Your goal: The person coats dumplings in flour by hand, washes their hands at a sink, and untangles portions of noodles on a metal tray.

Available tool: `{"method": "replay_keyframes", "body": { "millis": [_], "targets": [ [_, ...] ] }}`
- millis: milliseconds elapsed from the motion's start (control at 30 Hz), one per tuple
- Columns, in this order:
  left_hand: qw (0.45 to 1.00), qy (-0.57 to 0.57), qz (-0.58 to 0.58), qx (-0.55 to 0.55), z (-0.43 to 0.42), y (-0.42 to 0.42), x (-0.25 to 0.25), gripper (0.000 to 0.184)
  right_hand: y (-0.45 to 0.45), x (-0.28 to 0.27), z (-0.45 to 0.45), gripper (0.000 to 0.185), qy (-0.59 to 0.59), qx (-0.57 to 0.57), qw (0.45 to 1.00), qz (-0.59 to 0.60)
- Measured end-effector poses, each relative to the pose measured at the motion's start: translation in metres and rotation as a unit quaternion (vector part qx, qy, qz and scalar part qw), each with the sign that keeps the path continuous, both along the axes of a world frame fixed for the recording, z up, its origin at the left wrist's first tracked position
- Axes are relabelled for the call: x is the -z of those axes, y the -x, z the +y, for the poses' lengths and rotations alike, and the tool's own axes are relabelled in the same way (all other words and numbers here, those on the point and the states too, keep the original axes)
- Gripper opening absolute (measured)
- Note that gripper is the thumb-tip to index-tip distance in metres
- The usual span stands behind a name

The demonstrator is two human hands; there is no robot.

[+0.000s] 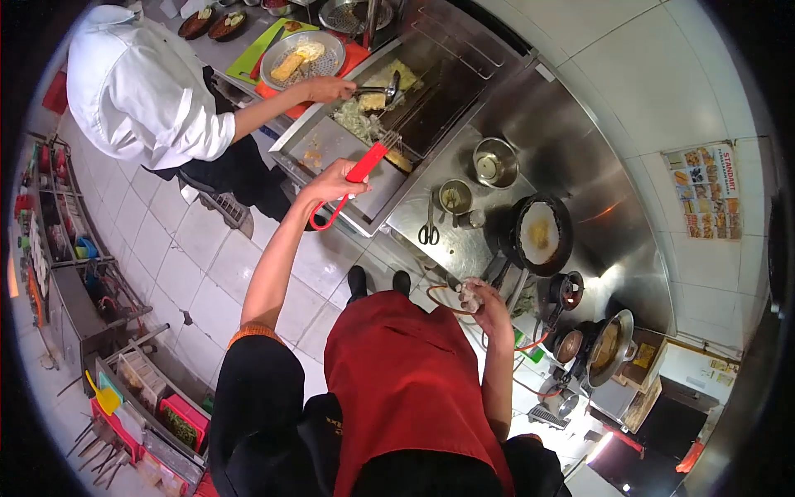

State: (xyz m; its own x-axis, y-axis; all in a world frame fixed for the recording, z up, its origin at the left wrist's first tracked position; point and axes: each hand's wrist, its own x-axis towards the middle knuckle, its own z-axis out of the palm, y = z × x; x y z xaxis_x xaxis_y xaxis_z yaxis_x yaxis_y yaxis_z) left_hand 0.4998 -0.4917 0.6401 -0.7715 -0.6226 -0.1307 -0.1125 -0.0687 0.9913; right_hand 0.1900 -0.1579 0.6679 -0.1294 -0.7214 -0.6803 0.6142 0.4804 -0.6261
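My left hand (pixel 333 184) is closed around a red-handled utensil (pixel 367 163) with a red loop at its near end. Thin metal wires show at its far end, over the griddle's metal front strip (pixel 335 153); I cannot make out the exact kind. A browned piece of food (pixel 400 161) lies by those wires. Shredded pale food (pixel 358 123) is spread on the griddle (pixel 443 83). Low at my right side, my right hand (pixel 490 313) grips a crumpled whitish cloth (pixel 472 293). It is near the counter's front edge.
At the left, a co-worker in white (pixel 145 91) reaches over the griddle with a black turner (pixel 392 86). Scissors (pixel 429 232), metal bowls (pixel 495 162) and a black wok with a pale round sheet of food (pixel 540 234) stand on the steel counter. A perforated tray (pixel 327 43) holds cooked food.
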Motion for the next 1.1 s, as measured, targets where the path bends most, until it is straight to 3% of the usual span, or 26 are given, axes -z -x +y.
{"method": "replay_keyframes", "body": {
  "millis": [367, 667, 1100],
  "targets": [
    [0.998, 0.021, -0.054, -0.028, -0.009, -0.009, 0.049, 0.017, 0.0, -0.008, -0.019, 0.022, 0.0, -0.028, 0.999, 0.015],
    [0.997, -0.003, -0.063, -0.038, 0.006, 0.0, 0.031, 0.014, 0.004, -0.005, -0.019, 0.02, -0.015, -0.007, 0.999, 0.028],
    [0.999, 0.002, -0.036, -0.037, 0.02, 0.014, 0.043, 0.016, 0.011, -0.002, -0.017, 0.019, 0.004, -0.004, 1.0, 0.028]
  ]
}}
